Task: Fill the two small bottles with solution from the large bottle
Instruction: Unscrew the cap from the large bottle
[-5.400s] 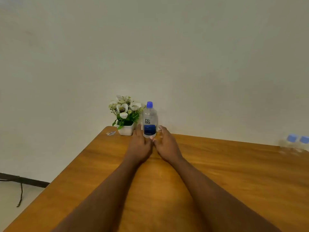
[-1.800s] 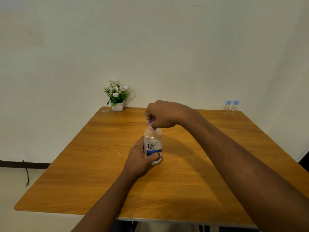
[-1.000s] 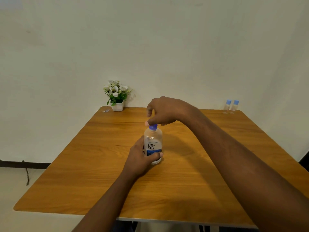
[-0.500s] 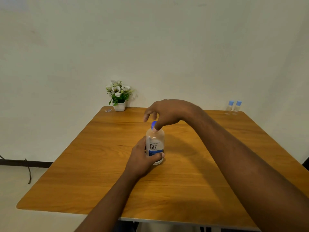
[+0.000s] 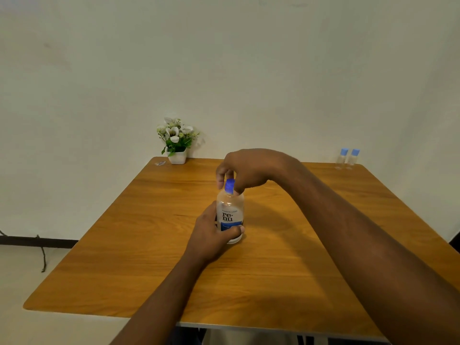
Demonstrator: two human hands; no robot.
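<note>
The large clear bottle [image 5: 229, 215] with a white and blue label stands upright at the middle of the wooden table [image 5: 149, 257]. My left hand [image 5: 211, 235] grips its lower body from the left, thumb across the label. My right hand [image 5: 246, 170] comes from above and pinches the blue cap [image 5: 229, 186] with curled fingers. Two small clear bottles with light blue caps, one [image 5: 342, 158] beside the other [image 5: 353, 159], stand upright and capped at the far right corner of the table.
A white pot of artificial white flowers [image 5: 177, 143] stands at the far left corner, with a small flat item [image 5: 160, 163] beside it. A pale wall rises right behind the table. A dark cable [image 5: 42, 255] runs along the floor at left.
My right hand lifted off the cap about a second ago, then closed on it again. The bottle and my left hand have stayed in place; the view shifted slightly.
</note>
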